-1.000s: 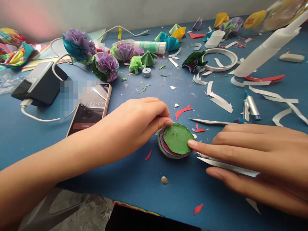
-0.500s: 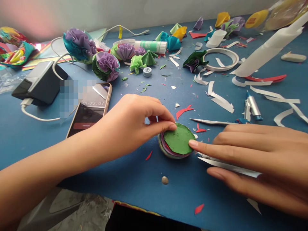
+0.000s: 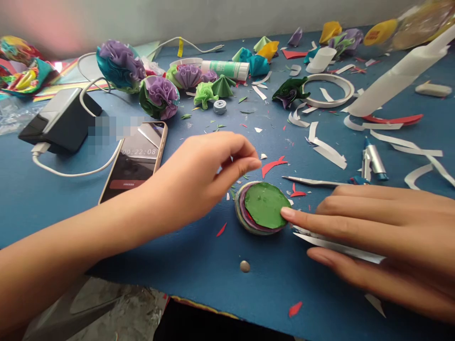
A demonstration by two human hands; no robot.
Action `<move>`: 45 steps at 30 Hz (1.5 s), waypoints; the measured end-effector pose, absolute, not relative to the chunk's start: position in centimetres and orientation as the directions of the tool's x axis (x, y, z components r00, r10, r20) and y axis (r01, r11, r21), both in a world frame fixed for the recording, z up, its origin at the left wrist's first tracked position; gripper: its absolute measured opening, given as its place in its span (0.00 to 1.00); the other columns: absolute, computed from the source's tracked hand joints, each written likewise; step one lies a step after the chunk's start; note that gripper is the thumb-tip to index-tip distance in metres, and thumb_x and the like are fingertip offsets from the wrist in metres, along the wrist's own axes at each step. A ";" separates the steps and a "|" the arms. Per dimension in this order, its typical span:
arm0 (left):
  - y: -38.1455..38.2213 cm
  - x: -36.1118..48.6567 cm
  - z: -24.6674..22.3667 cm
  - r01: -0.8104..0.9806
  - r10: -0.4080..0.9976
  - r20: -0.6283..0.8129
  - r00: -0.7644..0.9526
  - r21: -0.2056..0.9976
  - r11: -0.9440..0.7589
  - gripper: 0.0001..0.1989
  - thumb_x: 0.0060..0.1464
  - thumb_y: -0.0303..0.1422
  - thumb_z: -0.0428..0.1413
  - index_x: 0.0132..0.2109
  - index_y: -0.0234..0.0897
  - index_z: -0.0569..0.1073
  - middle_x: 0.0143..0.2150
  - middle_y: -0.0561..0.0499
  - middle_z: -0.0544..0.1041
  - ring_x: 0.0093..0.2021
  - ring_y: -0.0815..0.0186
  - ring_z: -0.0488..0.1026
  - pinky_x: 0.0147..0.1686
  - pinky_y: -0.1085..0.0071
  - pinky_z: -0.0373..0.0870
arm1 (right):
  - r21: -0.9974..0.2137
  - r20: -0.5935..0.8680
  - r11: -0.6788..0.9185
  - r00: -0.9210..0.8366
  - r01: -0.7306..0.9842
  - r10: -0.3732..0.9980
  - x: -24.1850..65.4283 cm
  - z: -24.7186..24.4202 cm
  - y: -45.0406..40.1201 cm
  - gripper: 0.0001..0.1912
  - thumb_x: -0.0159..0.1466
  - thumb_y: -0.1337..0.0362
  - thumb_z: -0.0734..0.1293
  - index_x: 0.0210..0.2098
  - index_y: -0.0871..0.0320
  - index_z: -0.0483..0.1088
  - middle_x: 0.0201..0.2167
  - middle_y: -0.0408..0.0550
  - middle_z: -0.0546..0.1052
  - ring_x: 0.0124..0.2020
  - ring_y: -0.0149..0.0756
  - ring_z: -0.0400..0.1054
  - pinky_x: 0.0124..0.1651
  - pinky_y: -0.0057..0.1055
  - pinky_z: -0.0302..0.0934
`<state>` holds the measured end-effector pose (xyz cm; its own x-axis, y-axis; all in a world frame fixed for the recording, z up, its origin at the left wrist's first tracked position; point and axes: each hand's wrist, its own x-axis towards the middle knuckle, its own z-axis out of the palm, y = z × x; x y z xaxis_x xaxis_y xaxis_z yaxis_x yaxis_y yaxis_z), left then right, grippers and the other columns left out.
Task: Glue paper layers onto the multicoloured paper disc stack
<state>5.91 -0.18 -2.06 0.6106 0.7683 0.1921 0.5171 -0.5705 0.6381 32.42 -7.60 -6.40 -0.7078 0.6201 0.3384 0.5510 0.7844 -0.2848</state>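
Observation:
A stack of round paper discs (image 3: pixel 240 215) lies on the blue table, topped by a green disc (image 3: pixel 267 206) with a rough, bumpy surface; purple, red and pale layers show beneath. My left hand (image 3: pixel 209 170) hovers just above and left of the stack, thumb and index fingertips pinched with nothing visible between them. My right hand (image 3: pixel 384 232) is stretched out at the right, its index fingertip touching the green disc's right edge. Under that hand lies a long white pointed piece (image 3: pixel 341 247); whether it is paper or a blade I cannot tell.
Pleated paper flowers (image 3: pixel 159 97), a glue stick (image 3: pixel 227 70), a tape roll (image 3: pixel 329 90) and white paper strips (image 3: pixel 327 150) cover the back. A phone (image 3: pixel 137 156) and black box (image 3: pixel 60 121) with a cable stand left. A slim metal tool (image 3: pixel 313 181) lies near my right hand.
My left hand has let go of the green disc's upper left edge and lifted slightly up and away. My right index finger stays on the disc.

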 end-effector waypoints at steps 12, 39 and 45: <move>-0.4 6.2 -1.8 0.498 0.685 0.147 0.713 0.582 -0.643 0.07 0.64 0.24 0.60 0.36 0.28 0.82 0.28 0.55 0.74 0.27 0.76 0.65 0.28 0.77 0.61 | -0.284 0.327 0.797 -0.727 0.533 0.603 32.0 -6.6 -7.2 0.18 0.79 0.61 0.56 0.64 0.50 0.68 0.41 0.43 0.78 0.42 0.35 0.75 0.58 0.35 0.64; -0.3 6.9 -2.3 0.542 0.777 0.079 0.625 0.672 -0.504 0.06 0.61 0.25 0.62 0.35 0.33 0.81 0.30 0.56 0.76 0.30 0.73 0.70 0.30 0.75 0.64 | -0.282 0.311 0.802 -0.741 0.526 0.595 31.8 -6.2 -7.1 0.19 0.79 0.61 0.55 0.65 0.51 0.66 0.37 0.45 0.77 0.37 0.37 0.76 0.56 0.39 0.72; 0.0 7.1 -2.5 0.524 0.821 0.171 0.544 0.695 -0.492 0.06 0.62 0.25 0.60 0.35 0.34 0.78 0.25 0.59 0.71 0.25 0.74 0.64 0.29 0.74 0.62 | -0.272 0.300 0.816 -0.761 0.510 0.576 31.8 -5.6 -6.9 0.19 0.79 0.61 0.56 0.64 0.55 0.66 0.35 0.44 0.76 0.35 0.35 0.75 0.55 0.37 0.72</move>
